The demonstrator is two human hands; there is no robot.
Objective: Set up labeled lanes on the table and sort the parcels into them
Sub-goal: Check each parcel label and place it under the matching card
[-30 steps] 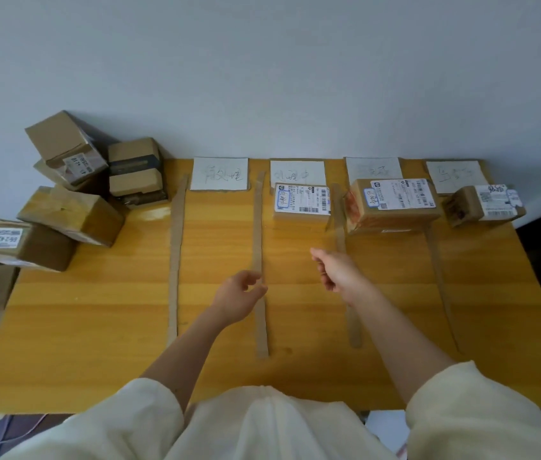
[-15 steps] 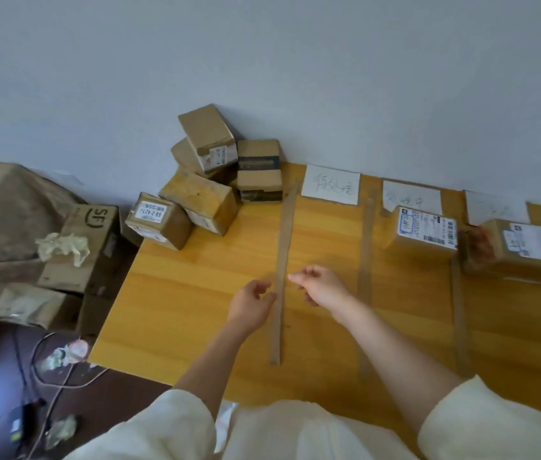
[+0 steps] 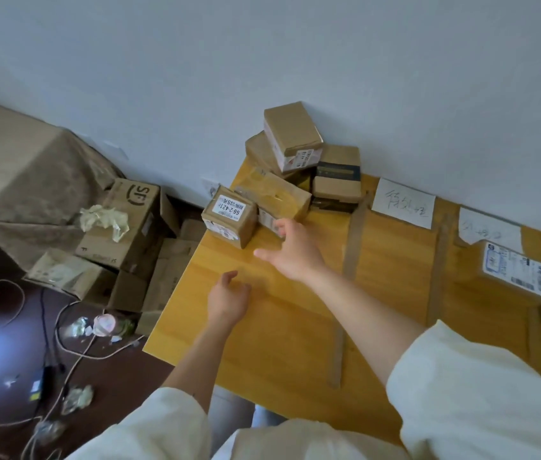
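A heap of brown cardboard parcels sits at the far left corner of the wooden table [image 3: 262,330]. Nearest me is a small box with a white label reading 66-2-421 [image 3: 229,217], and a tape-wrapped box [image 3: 275,199] lies just right of it. My right hand [image 3: 290,252] stretches toward these two with fingers spread, holding nothing. My left hand [image 3: 227,298] hovers lower over the table, fingers loosely curled, empty. Cardboard strips [image 3: 352,240] mark lanes, each headed by a handwritten paper label [image 3: 403,202]. A labeled parcel [image 3: 511,277] lies in the second lane.
Left of the table, on the dark floor, stand an SF carton [image 3: 123,224] with crumpled paper on it, more flattened boxes, cables and scraps. A cloth-covered block [image 3: 20,171] fills the far left. The wall runs right behind the parcels.
My view has swung left toward the parcel heap. My right hand has opened and reached out toward the small labeled box; my left hand has followed leftward over the table.
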